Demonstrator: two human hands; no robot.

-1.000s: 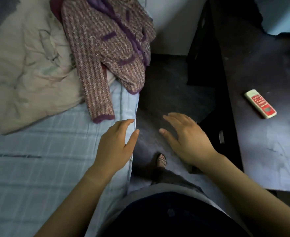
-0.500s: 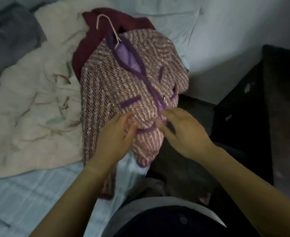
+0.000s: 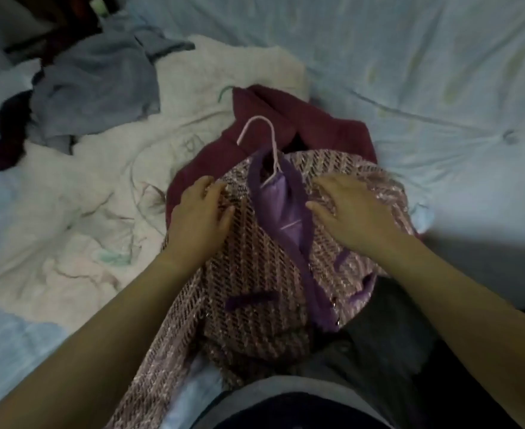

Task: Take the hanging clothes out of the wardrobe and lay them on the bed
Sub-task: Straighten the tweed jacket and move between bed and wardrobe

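Note:
A pink-and-purple tweed jacket (image 3: 255, 274) lies face up on the bed (image 3: 409, 88), still on its pale pink hanger (image 3: 262, 134). Under it lies a maroon garment (image 3: 301, 119). My left hand (image 3: 200, 216) rests flat on the jacket's left shoulder, fingers spread. On the right shoulder my right hand (image 3: 350, 212) lies flat too, fingers apart. Neither hand grips the cloth. The jacket's lower hem hangs over the bed's edge.
A cream quilt (image 3: 100, 196) is bunched on the left. A grey-blue garment (image 3: 100, 85) and a dark one (image 3: 7, 134) lie beyond it. The pale blue sheet stretches to the right, and the floor (image 3: 378, 351) is dark below the bed's edge.
Both hands have moved up from the jacket's hem to its shoulders. The view has tilted up from the floor and dark table toward the bed.

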